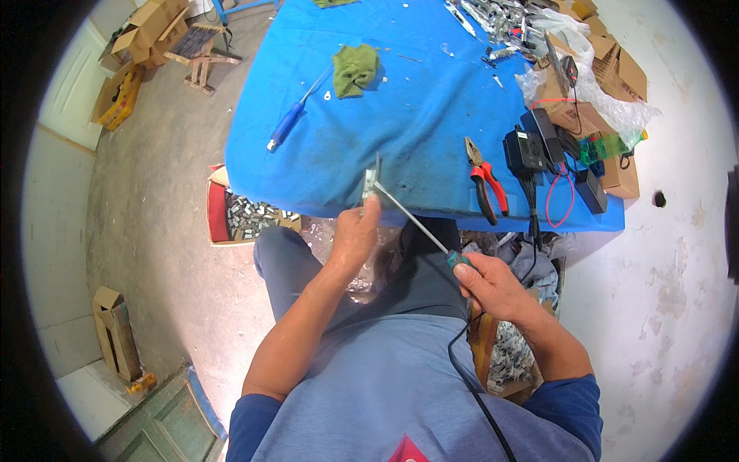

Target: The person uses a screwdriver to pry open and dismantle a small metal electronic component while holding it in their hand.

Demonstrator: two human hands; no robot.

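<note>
At the near edge of the blue-covered table, my left hand (356, 239) is closed on a small flat silvery metal part (370, 182), with the thumb on its near end. My right hand (493, 286) grips the teal handle of a long-shafted screwdriver (416, 219). Its shaft slants up and left, and the tip meets or nearly meets the metal part. To the right lie pliers (493, 185) with red and black handles. Farther left rests a screwdriver with a blue handle (288, 125), its shaft pointing toward a crumpled green cloth (355, 71).
A box of small metal pieces (254, 219) stands below the table's left corner. Black power adapters (526, 150) with cables sit at the table's right edge. Behind them are cardboard and plastic wrap (616, 108). Many metal parts (500, 23) are heaped at the far right.
</note>
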